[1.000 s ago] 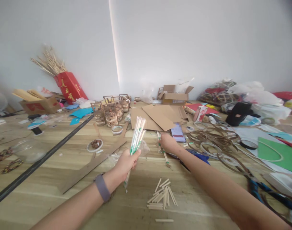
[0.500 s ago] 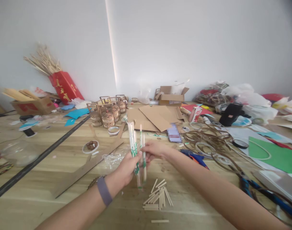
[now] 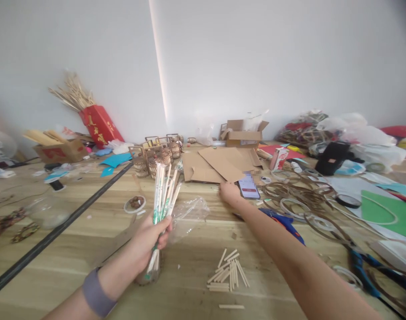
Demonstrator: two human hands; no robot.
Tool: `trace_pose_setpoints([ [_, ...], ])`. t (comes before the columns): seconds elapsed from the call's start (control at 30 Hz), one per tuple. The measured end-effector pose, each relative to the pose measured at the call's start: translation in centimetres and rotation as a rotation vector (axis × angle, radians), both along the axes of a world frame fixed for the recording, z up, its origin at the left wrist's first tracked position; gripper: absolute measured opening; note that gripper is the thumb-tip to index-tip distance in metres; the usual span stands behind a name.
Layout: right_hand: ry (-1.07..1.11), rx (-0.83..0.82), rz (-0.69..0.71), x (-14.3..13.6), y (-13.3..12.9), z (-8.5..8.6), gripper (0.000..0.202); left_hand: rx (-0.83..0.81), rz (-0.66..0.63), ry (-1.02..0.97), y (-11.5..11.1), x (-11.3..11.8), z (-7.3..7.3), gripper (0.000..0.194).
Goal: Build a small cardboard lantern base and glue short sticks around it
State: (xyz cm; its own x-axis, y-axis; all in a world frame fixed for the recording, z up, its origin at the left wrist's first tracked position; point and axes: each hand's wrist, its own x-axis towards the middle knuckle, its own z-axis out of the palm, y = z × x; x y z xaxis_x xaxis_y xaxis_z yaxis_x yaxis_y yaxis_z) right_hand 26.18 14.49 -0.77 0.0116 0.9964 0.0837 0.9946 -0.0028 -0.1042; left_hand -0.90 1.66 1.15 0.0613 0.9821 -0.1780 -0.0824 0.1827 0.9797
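All in one bunch, clasps near-upright sticks (image 3: pixel 161 191) in left hand (image 3: pixel 151 238), well left of right hand (image 3: pixel 231 194) by cardboard (image 3: pixel 203 166), can't tell right grip's state.

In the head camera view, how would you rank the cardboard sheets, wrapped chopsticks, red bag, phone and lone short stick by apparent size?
1. Cardboard sheets
2. Wrapped chopsticks and red bag: too alike to rank, the chopsticks being nearer the camera
3. Phone
4. Lone short stick
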Motion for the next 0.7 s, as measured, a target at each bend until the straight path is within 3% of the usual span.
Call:
trace_pose_setpoints([
  [0.1, -0.058, 0.045, 0.047, 0.3, 0.7, 0.2, 0.036, -0.021, 0.017, 0.000, -0.4, -0.9, -0.2, 0.040],
  [0.2, -0.075, 0.106, 0.189, -1.3, 0.6, 0.9, 0.035, -0.010, 0.086, -0.008, -0.1, -1.9, -0.4, 0.041],
  [0.3, -0.053, 0.108, 0.462, -4.7, -0.8, 0.6, 0.034, 0.020, 0.152, -0.017, 1.1, -2.5, -0.3, 0.042],
  [0.43, -0.017, -0.002, 0.853, -8.9, -3.7, -2.1, 0.049, 0.087, 0.185, -0.011, 2.7, -2.4, 0.3, 0.042],
  [0.57, 0.013, -0.025, 0.843, -8.4, -3.9, -3.8, 0.028, 0.134, 0.166, 0.022, 2.9, -2.1, 0.6, 0.040],
  [0.63, 0.062, 0.005, 0.758, -6.1, -3.2, -3.0, 0.023, 0.151, 0.157, 0.046, 2.8, -2.1, 0.4, 0.039],
  [0.7, 0.141, 0.084, 0.625, -3.1, -2.6, -1.0, 0.023, 0.159, 0.135, 0.074, 2.9, -2.0, 0.3, 0.037],
])
